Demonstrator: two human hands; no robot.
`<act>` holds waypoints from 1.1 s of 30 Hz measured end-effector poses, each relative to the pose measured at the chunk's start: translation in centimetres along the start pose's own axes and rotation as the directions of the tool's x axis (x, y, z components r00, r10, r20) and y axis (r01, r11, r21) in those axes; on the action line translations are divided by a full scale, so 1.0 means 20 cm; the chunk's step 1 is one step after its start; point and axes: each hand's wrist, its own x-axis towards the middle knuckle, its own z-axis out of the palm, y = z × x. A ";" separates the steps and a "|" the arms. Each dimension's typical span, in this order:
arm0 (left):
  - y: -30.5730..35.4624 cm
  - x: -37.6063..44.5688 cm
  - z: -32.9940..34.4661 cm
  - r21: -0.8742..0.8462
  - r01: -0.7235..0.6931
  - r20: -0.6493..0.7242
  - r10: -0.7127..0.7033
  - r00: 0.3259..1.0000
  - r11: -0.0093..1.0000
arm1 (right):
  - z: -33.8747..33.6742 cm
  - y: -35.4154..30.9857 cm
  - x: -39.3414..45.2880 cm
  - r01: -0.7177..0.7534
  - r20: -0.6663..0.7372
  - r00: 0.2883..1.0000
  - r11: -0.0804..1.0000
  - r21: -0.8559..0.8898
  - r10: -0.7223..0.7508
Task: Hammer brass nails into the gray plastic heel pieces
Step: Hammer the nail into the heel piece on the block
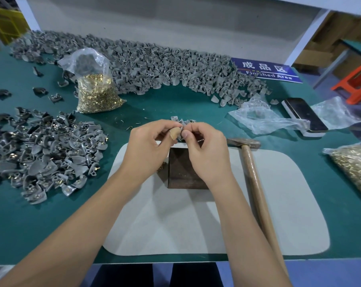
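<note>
- Both hands meet above the far edge of a dark metal block (185,168). The left hand (148,150) and right hand (206,152) have curled fingers pinching a small gray heel piece (180,131) between them; which way it points cannot be told, fingers cover most of it.
- A bandage wraps the left thumb tip (174,133).
- A few more heel pieces (181,121) lie just beyond the fingers.
- The hammer (256,183) lies to the right of the block, head away from the person, wooden handle running toward the near table edge.
- The block stands on a pale gray mat (258,224) on a green table (30,224).
- A heap of nailed heel pieces (47,154) sits left; a long bank of bare ones (154,63) lines the back.
- An open bag of brass nails (96,94) stands at back left; another bag (355,164) lies right.
- A phone (306,114) and a blue "Finished Area" sign (268,70) are at the far right.
</note>
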 end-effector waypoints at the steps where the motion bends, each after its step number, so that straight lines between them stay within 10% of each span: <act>1: 0.00 0.00 0.01 -0.012 0.001 -0.007 -0.001 1.000 1.000 | 0.00 0.00 0.00 -0.005 -0.008 1.000 1.000 0.007 0.006; 33: -0.03 0.01 0.04 -0.094 0.052 -0.032 -0.055 0.998 0.994 | 0.00 -0.01 -0.02 0.001 -0.061 0.998 0.999 0.053 0.003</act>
